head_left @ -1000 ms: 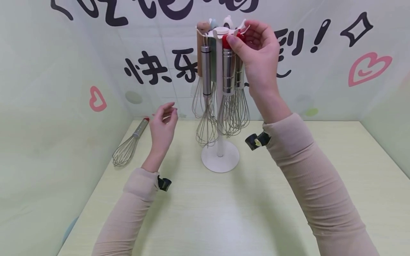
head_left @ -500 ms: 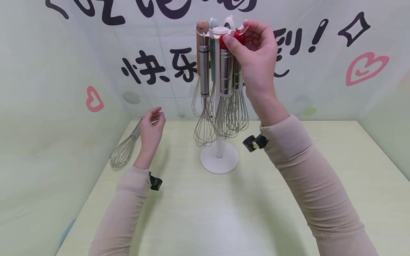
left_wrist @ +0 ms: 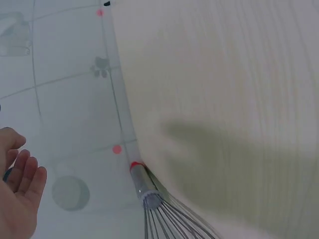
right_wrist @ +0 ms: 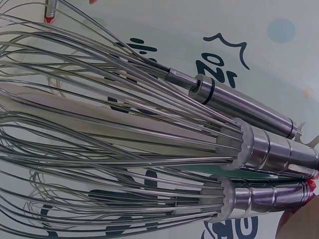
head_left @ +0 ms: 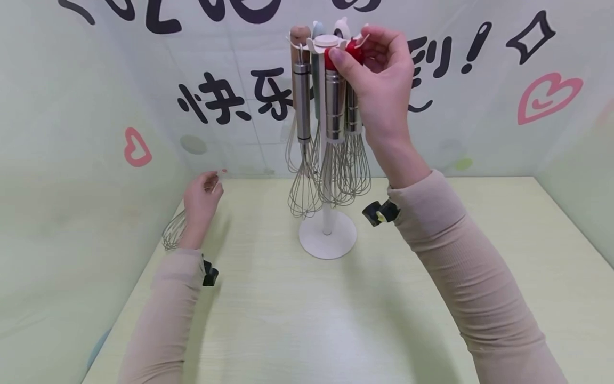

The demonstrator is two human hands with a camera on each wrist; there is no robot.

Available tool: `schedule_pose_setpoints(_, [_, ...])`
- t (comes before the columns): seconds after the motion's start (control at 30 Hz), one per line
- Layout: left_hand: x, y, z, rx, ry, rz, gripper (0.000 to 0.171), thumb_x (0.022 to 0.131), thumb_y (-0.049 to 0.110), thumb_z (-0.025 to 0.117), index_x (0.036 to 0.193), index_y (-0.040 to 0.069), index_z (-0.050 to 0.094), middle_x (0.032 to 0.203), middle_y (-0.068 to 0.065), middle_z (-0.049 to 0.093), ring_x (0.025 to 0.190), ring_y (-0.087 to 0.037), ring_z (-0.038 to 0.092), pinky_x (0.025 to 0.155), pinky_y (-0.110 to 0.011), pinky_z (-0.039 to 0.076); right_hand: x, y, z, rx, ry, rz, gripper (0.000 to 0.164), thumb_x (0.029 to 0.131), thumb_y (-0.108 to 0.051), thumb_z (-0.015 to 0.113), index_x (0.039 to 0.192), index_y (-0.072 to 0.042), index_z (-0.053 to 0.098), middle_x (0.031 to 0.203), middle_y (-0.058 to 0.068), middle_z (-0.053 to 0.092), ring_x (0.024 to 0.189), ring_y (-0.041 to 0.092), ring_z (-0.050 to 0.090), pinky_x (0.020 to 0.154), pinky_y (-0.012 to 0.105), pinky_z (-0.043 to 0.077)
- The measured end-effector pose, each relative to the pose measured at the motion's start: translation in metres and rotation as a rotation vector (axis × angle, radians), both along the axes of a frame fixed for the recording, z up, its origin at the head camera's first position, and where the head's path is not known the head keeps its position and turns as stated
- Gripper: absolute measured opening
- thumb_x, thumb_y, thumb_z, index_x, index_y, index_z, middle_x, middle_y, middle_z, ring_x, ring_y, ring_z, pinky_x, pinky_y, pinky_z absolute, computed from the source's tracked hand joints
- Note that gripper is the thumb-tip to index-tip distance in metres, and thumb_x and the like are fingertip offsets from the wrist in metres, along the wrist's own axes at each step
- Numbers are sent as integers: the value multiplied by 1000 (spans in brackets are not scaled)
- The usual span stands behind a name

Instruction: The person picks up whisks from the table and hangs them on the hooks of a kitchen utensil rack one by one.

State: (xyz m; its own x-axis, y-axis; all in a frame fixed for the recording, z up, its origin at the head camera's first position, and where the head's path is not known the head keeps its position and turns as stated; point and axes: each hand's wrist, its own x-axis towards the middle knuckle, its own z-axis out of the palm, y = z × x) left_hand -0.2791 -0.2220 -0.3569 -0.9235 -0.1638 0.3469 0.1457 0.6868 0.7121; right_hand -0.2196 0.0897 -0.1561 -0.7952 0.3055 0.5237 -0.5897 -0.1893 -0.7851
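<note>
A white rotating-style stand point(head_left: 328, 246) carries several hanging whisks in the head view. My right hand point(head_left: 387, 88) is at its top, thumb and fingers pinching the red end of a steel-handled whisk point(head_left: 334, 106) beside a hook. Just behind that one hangs a second red-ended whisk point(head_left: 353, 114). The right wrist view shows both steel handles, the nearer whisk point(right_wrist: 276, 154) included. On the far left, my left hand point(head_left: 200, 205) hovers over a loose whisk point(head_left: 172, 233), hiding its handle. In the left wrist view, that whisk lies apart from the loosely bent fingers.
A thin-handled steel whisk point(head_left: 302, 104) hangs at the stand's left, with a brown-handled whisk point(head_left: 298, 37) behind. The patterned backdrop point(head_left: 235, 146) rises along the back and sides of the pale wooden table point(head_left: 288, 314).
My left hand has moved left and slightly down, from beside the loose whisk to over its handle. My right hand stays at the red whisk end as the view shifts slightly.
</note>
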Motion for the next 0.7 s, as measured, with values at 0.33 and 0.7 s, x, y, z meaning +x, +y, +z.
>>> schedule_pose_setpoints(0.33, [2,-39,-10,-263,-157,-23,43,91,1,52,134,-3,48,132,-27,52,119,-43,50,101,-58,42,-1,-1,0,5,-2,0,38,79,4,72,110,-2,51,95,-1,52,89,11,50,82,16,46])
schedule_pose_setpoints(0.7, [2,-67,-23,-197,-211,31,47,94,14,51,138,-2,45,134,-27,52,123,-43,48,104,-58,38,-2,0,-1,-3,2,-1,38,79,4,72,110,-2,52,95,-1,53,89,11,50,82,17,46])
